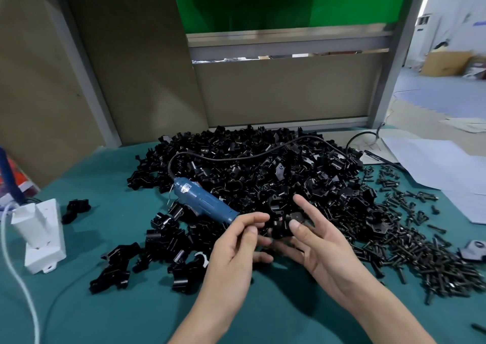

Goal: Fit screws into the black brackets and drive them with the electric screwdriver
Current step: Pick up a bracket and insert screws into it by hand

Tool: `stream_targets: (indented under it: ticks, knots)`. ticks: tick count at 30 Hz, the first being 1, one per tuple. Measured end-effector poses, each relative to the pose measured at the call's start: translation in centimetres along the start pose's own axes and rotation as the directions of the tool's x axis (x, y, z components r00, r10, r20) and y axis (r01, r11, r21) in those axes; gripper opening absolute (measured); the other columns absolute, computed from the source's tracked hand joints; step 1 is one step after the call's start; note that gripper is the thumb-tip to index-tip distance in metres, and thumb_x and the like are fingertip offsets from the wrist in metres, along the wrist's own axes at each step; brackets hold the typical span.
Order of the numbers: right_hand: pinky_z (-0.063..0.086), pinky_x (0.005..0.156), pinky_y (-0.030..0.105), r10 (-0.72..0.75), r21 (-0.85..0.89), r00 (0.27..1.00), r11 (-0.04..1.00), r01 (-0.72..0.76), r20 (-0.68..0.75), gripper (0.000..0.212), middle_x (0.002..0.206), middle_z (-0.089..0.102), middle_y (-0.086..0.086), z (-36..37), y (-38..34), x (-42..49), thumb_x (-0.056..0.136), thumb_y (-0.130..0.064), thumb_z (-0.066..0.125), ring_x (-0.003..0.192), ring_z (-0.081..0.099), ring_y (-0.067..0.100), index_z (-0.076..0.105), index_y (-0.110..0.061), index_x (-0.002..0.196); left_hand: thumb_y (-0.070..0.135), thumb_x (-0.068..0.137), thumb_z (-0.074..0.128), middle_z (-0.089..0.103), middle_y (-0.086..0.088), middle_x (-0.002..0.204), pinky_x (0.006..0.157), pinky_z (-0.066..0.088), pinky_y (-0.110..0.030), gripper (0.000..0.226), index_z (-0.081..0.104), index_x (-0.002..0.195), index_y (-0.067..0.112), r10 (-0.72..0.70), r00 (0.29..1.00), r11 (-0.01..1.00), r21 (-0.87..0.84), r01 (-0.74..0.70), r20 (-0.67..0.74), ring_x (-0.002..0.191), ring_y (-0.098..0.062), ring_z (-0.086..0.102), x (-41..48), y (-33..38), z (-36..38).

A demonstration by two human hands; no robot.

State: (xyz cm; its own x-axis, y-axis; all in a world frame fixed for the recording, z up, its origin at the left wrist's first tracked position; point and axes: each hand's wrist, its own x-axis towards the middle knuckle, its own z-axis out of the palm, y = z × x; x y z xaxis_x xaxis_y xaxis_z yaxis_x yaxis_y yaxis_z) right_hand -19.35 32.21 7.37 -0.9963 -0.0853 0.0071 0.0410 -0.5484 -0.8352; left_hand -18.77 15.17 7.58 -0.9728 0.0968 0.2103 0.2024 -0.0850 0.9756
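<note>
Over the bench (79,304), before the bracket pile (263,164): gripping 1 black bracket (280,229) in right hand (323,246), thumb on top, likely steadying it for fitting. Pinching left hand (234,254) fingers (251,218) narrow at its edge; cannot tell on what. Electric screwdriver (205,201) lying on pile, within reach.

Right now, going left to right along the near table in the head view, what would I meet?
White box, lone black bracket, blue electric screwdriver, left hand, right hand gripping a bracket, heap of screws.
</note>
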Motion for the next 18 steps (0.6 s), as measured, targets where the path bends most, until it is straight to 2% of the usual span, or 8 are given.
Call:
stream_targets:
  ticks: [2, 4, 7, 11, 14, 16, 18]
  knots:
    - [0.062, 0.084, 0.033, -0.022, 0.033, 1.000, 0.999, 0.023, -0.015, 0.058, 0.119, 0.073, 0.022, -0.1, -0.2, 0.1, 0.082, -0.006, 0.070, 0.108, 0.074, 0.031, 0.059, -0.016, 0.137, 0.013, 0.103, 0.051, 0.070, 0.005, 0.106, 0.080, 0.060, -0.035, 0.028, 0.068, 0.107, 0.035, 0.008, 1.000, 1.000, -0.024, -0.008, 0.004, 0.097, -0.018, 0.071, -0.1, 0.0, 0.1]
    - [0.061, 0.083, 0.028, -0.040, 0.048, 0.999, 0.998, 0.042, -0.033, 0.051, 0.115, 0.075, 0.021, -0.3, -0.3, 0.1, 0.078, -0.003, 0.073, 0.107, 0.074, 0.029, 0.066, -0.007, 0.129, 0.011, 0.101, 0.054, 0.071, 0.003, 0.110, 0.080, 0.060, -0.033, 0.029, 0.058, 0.118, 0.034, -0.036, 0.999, 0.992, -0.119, 0.037, 0.015, 0.102, -0.023, 0.072, 0.0, -0.2, 0.2]
    - [0.060, 0.080, 0.023, -0.048, 0.037, 0.999, 0.998, 0.048, -0.018, 0.035, 0.110, 0.077, 0.019, -0.2, -0.4, -0.1, 0.070, -0.005, 0.081, 0.102, 0.076, 0.026, 0.080, -0.015, 0.103, 0.010, 0.100, 0.055, 0.072, 0.008, 0.116, 0.083, 0.060, -0.031, 0.039, 0.047, 0.131, 0.033, -0.116, 0.991, 0.973, -0.194, 0.128, 0.072, 0.108, -0.021, 0.071, 0.0, -0.6, 0.7]
    - [0.059, 0.076, 0.023, -0.061, -0.106, 0.998, 0.992, 0.064, 0.032, 0.024, 0.104, 0.078, 0.015, 0.4, -0.5, -0.4, 0.069, -0.008, 0.082, 0.093, 0.076, 0.023, 0.080, -0.025, 0.085, 0.017, 0.095, 0.060, 0.071, 0.008, 0.122, 0.084, 0.059, -0.030, 0.043, 0.050, 0.135, 0.026, -0.112, 0.990, 0.970, -0.207, 0.128, 0.087, 0.112, -0.017, 0.070, 0.1, -0.8, 0.8]
    - [0.057, 0.076, 0.019, -0.081, -0.191, 0.997, 0.978, 0.083, 0.021, 0.027, 0.110, 0.079, 0.003, 0.5, -0.5, -0.4, 0.078, 0.002, 0.073, 0.097, 0.075, 0.016, 0.077, -0.025, 0.075, 0.027, 0.084, 0.066, 0.072, 0.009, 0.121, 0.081, 0.059, -0.026, 0.049, 0.055, 0.132, 0.026, -0.071, 0.994, 0.984, -0.156, 0.083, 0.080, 0.107, -0.017, 0.071, 0.1, -0.8, 0.8]
    - [0.057, 0.077, 0.019, -0.060, -0.179, 0.998, 0.982, 0.063, 0.018, 0.035, 0.115, 0.078, 0.003, 0.5, -0.2, -0.6, 0.085, 0.010, 0.067, 0.098, 0.075, 0.015, 0.077, -0.022, 0.074, 0.027, 0.081, 0.069, 0.072, 0.011, 0.119, 0.079, 0.058, -0.024, 0.050, 0.058, 0.129, 0.027, -0.050, 0.997, 0.991, -0.121, 0.056, 0.051, 0.105, -0.015, 0.071, 0.1, -0.8, 0.8]
    - [0.058, 0.079, 0.023, -0.023, -0.138, 0.999, 0.990, 0.028, 0.035, 0.023, 0.108, 0.077, 0.009, 0.7, -0.1, -0.6, 0.084, 0.003, 0.070, 0.094, 0.073, 0.019, 0.078, -0.018, 0.082, 0.023, 0.083, 0.071, 0.073, 0.011, 0.118, 0.084, 0.057, -0.026, 0.047, 0.059, 0.128, 0.029, -0.032, 0.999, 0.995, -0.094, 0.035, 0.031, 0.108, -0.012, 0.070, 0.1, -1.0, 0.7]
